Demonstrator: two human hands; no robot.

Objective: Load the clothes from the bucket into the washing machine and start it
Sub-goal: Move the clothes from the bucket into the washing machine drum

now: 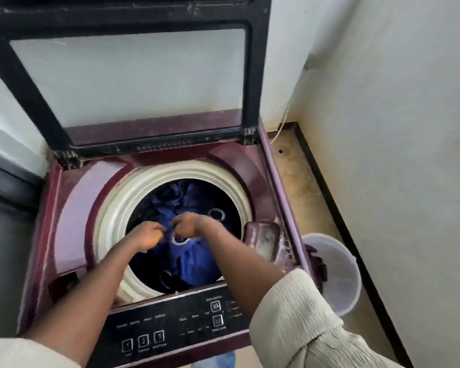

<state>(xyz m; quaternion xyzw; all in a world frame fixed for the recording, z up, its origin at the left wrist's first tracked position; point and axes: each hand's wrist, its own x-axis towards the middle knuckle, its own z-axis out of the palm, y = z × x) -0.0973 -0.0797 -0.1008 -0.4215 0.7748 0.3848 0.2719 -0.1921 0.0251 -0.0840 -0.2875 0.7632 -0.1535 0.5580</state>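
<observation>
Reaching into the drum, the left hand (pixel 148 235) and right hand (pixel 186 224) pinch blue cloth (pixel 189 258) beneath them. Spread it evenly before releasing. Right of the right forearm, the bucket (pixel 343 272) holds purple clothes (pixel 318 264).

Glossy plastic control panel (pixel 170 325) — soft blue cloth (pixel 189 258)

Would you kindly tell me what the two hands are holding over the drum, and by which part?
Both the left hand and right hand seem to pinch the dark blue cloth at its bunched top; motion blur hides the exact grip.
</observation>
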